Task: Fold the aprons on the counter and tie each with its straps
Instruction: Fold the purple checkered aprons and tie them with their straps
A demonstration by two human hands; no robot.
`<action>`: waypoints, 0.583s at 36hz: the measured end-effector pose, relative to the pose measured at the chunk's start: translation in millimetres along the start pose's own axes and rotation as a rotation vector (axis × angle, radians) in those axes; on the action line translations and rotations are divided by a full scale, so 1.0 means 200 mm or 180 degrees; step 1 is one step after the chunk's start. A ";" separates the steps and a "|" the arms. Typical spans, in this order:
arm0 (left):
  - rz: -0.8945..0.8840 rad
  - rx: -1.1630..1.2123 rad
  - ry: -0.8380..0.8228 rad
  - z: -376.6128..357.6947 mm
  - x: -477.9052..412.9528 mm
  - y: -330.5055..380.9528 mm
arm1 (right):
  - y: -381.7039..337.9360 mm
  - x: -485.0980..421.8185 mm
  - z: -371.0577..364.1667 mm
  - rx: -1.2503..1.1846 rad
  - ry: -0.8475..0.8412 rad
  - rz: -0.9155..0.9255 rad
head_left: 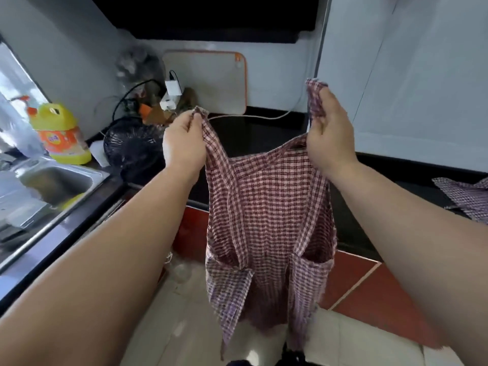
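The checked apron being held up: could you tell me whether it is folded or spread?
Spread: the checked apron hangs full length, pinched at its top corners by the left hand and right hand.

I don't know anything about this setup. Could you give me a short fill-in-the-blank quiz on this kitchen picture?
1. The left hand and right hand hold one apron up in the ____.
2. A second apron lies on the counter to the person's ____.
3. The bottle beside the sink is mainly ____ in colour.
Missing words: air; right; yellow.
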State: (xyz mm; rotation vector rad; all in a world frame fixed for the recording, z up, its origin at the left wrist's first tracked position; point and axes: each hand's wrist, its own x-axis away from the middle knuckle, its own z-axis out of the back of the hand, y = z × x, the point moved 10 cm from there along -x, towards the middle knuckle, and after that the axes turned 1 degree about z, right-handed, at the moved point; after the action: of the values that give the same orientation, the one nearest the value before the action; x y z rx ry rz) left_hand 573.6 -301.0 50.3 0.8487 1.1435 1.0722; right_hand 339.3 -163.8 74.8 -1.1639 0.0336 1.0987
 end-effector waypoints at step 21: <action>0.0779 0.1183 -0.0407 -0.74 -1.29 -0.35 | 0.57 -1.02 -0.65 0.0542 -0.0427 -0.0247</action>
State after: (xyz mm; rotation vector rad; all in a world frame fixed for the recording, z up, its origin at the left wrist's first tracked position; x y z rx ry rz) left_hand 427.8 -567.5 23.7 1.3589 1.1689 0.9985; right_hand 218.7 -400.5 43.4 -0.9303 -0.0217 1.0814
